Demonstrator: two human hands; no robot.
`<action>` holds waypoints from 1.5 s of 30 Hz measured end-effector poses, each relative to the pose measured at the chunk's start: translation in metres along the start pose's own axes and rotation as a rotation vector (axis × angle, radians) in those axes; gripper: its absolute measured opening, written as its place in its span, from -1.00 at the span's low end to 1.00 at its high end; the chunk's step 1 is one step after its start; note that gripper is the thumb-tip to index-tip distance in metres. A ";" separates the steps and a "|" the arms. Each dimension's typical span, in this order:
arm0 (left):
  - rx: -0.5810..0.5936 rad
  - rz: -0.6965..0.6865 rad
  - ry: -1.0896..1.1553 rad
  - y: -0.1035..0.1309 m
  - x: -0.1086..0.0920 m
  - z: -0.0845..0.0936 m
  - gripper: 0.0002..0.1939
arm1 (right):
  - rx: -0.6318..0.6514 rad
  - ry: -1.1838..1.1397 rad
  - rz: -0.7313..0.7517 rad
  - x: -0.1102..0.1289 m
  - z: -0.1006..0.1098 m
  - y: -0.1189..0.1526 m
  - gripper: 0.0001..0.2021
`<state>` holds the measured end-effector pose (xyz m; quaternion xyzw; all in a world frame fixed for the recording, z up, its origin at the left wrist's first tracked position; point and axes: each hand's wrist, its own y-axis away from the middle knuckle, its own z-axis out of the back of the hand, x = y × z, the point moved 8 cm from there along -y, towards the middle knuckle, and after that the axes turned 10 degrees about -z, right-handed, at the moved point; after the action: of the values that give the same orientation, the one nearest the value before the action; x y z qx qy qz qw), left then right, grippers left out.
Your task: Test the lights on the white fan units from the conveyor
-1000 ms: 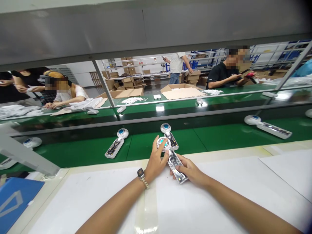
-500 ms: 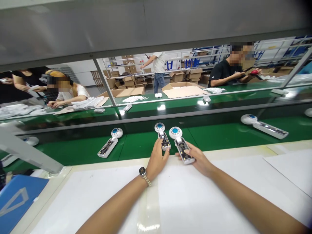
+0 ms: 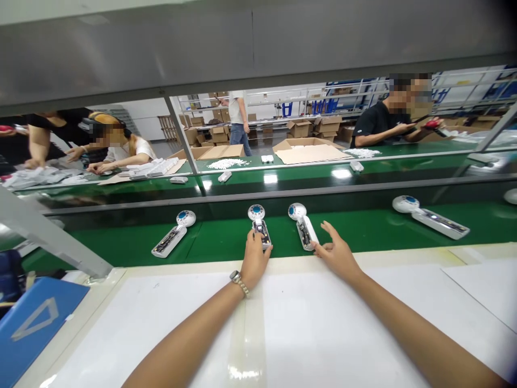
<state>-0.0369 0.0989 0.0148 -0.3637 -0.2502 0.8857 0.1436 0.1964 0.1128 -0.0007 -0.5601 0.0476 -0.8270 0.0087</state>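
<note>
My left hand (image 3: 255,260), with a watch at the wrist, has its fingers on the lower end of a white device (image 3: 256,212) with a round blue-centred head and bare circuitry in its handle. To its right, another such device (image 3: 307,233) rests on the green belt (image 3: 218,237), tilted a little on its side. My right hand (image 3: 338,253) is beside that one's lower end, fingers apart, with a fingertip at or very near the casing.
More devices lie on the belt at left (image 3: 169,241) and right (image 3: 440,222). A slanted grey post (image 3: 52,237) and a blue folder (image 3: 40,323) are at left. Across the line sit a black-shirted person (image 3: 375,124) and an open carton (image 3: 313,153).
My right hand has let go of its device, which now lies on the belt, and its fingers have spread. The background person in jeans has shifted left.
</note>
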 end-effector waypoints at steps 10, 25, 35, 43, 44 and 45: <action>0.135 -0.464 0.075 0.020 -0.077 -0.013 -0.82 | 0.275 -0.260 0.198 0.045 -0.054 0.054 -0.52; 0.022 -0.319 0.160 0.011 -0.063 0.008 -0.63 | 0.626 -0.789 -0.330 0.023 -0.081 0.058 -0.68; -0.008 -0.265 0.184 0.009 -0.060 0.012 -0.65 | 0.761 -0.615 -0.227 0.035 -0.090 0.073 -0.56; -0.029 -0.322 0.180 0.009 -0.063 0.013 -0.66 | 0.754 -0.582 -0.212 0.031 -0.091 0.072 -0.56; -0.029 -0.332 0.182 0.009 -0.064 0.013 -0.65 | 0.754 -0.581 -0.209 0.030 -0.091 0.072 -0.55; -0.030 -0.340 0.184 0.009 -0.065 0.014 -0.65 | 0.755 -0.583 -0.209 0.030 -0.091 0.072 -0.55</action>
<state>-0.0023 0.0581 0.0550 -0.3981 -0.3071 0.8078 0.3078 0.0977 0.0459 -0.0126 -0.7279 -0.3165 -0.5916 0.1411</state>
